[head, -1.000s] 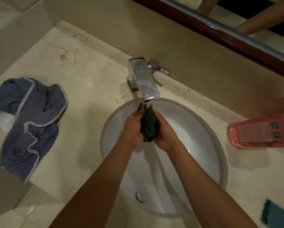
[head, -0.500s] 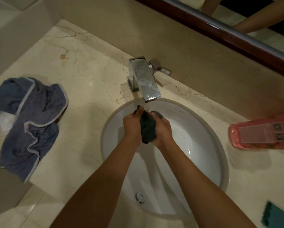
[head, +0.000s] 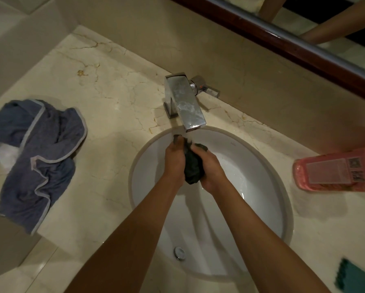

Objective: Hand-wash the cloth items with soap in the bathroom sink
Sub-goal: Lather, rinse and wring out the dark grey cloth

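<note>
A small dark cloth [head: 193, 168] is bunched between my two hands over the white sink [head: 268, 180], just under the chrome faucet [head: 185, 106]. My left hand [head: 174, 160] grips its left side with fingers curled round it. My right hand [head: 211, 169] grips the right side, and cloth pokes out past its fingers. A thin stream of water falls from the spout onto the top of the cloth. A pink soap bottle [head: 335, 169] lies on its side on the counter to the right.
A blue-grey garment [head: 38, 157] with pale trim lies crumpled on the marble counter [head: 105, 102] at the left. A teal cloth [head: 354, 278] shows at the bottom right corner. The drain plug [head: 179, 252] sits at the sink's near side. A mirror runs along the back wall.
Both hands have worked the dark cloth, squeezing it closer together and shifting it slightly up under the spout. The cloth is more bunched than a second ago.
</note>
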Available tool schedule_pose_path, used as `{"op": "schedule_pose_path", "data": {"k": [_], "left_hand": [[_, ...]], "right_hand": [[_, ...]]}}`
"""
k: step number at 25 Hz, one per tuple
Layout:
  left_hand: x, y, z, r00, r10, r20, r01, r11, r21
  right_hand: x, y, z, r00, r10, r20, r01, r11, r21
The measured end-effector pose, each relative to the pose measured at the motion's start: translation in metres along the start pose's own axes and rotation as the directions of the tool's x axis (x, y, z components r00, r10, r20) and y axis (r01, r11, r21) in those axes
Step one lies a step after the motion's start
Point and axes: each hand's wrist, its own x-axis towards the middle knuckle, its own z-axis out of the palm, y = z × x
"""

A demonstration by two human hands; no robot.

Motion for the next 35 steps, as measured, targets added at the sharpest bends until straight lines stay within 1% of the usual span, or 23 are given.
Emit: {"op": "schedule_pose_path", "data": {"k": [2, 5, 9, 10, 12, 13, 14, 17, 18, 19, 21, 23, 25, 27, 30, 32, 35], "left_hand": [[0.001, 0.0, 0.002, 0.998, 0.041, -0.039, -0.039, 0.998, 0.055], [0.001, 0.0, 0.004, 0.993, 0.071, -0.091, -0.061, 0.992, 0.11], [-0.002, 0.004, 0.006, 0.993, 0.017, -0.115, -0.011, 0.999, 0.047], [-0.003, 0.005, 0.004, 0.993, -0.017, -0.113, 0.018, 1.0, 0.01], [-0.007, 0.005, -0.003, 0.99, -0.124, -0.065, 0.117, 0.988, -0.098], [-0.009, 0.005, -0.008, 0.987, -0.157, -0.043, 0.15, 0.979, -0.136], [-0.01, 0.004, -0.013, 0.986, -0.165, -0.023, 0.16, 0.976, -0.147], [-0.01, 0.004, -0.025, 0.994, -0.108, -0.021, 0.106, 0.992, -0.067], [-0.01, 0.005, -0.028, 0.996, -0.083, -0.011, 0.082, 0.995, -0.051], [-0.009, 0.005, -0.03, 0.998, -0.064, 0.011, 0.064, 0.997, -0.045], [-0.009, 0.004, -0.033, 0.997, -0.048, 0.059, 0.05, 0.998, -0.026], [-0.008, 0.002, -0.035, 0.997, -0.025, 0.074, 0.022, 0.999, 0.038], [-0.006, -0.002, -0.039, 0.999, 0.03, 0.028, -0.033, 0.992, 0.119], [-0.005, -0.005, -0.042, 0.997, 0.069, -0.03, -0.063, 0.985, 0.161], [-0.008, -0.006, -0.045, 0.994, 0.108, -0.034, -0.1, 0.978, 0.186], [-0.009, -0.008, -0.044, 0.994, 0.103, -0.024, -0.097, 0.979, 0.179], [-0.01, -0.011, -0.043, 0.999, 0.035, -0.007, -0.034, 0.991, 0.126]], "right_hand": [[-0.001, 0.004, -0.003, 1.0, -0.027, 0.015, 0.028, 0.998, -0.058], [0.002, 0.01, -0.001, 0.995, -0.09, -0.042, 0.085, 0.989, -0.118], [0.001, 0.011, 0.014, 0.982, -0.054, -0.181, 0.043, 0.997, -0.068], [0.002, 0.011, 0.018, 0.978, -0.049, -0.201, 0.035, 0.997, -0.07], [0.004, 0.008, 0.025, 0.972, -0.047, -0.23, 0.031, 0.997, -0.073], [0.005, 0.006, 0.028, 0.971, -0.037, -0.236, 0.027, 0.999, -0.044], [0.006, 0.003, 0.031, 0.971, -0.03, -0.238, 0.027, 0.999, -0.018], [0.012, -0.004, 0.037, 0.965, -0.015, -0.262, 0.016, 1.0, -0.001], [0.013, -0.005, 0.039, 0.969, -0.001, -0.246, 0.011, 0.999, 0.04], [0.014, -0.006, 0.042, 0.977, 0.017, -0.212, 0.011, 0.991, 0.131], [0.013, -0.006, 0.045, 0.989, 0.033, -0.145, 0.017, 0.943, 0.332], [0.012, -0.005, 0.045, 0.994, 0.002, -0.108, 0.044, 0.907, 0.419], [0.01, -0.001, 0.045, 0.995, -0.013, -0.096, 0.052, 0.908, 0.416], [0.009, 0.001, 0.045, 0.991, 0.014, -0.132, 0.038, 0.922, 0.385], [0.011, 0.001, 0.046, 0.98, 0.036, -0.197, 0.035, 0.938, 0.346], [0.013, 0.001, 0.049, 0.974, 0.023, -0.224, 0.053, 0.944, 0.326], [0.015, 0.003, 0.051, 0.965, 0.046, -0.256, 0.024, 0.964, 0.264]]}}
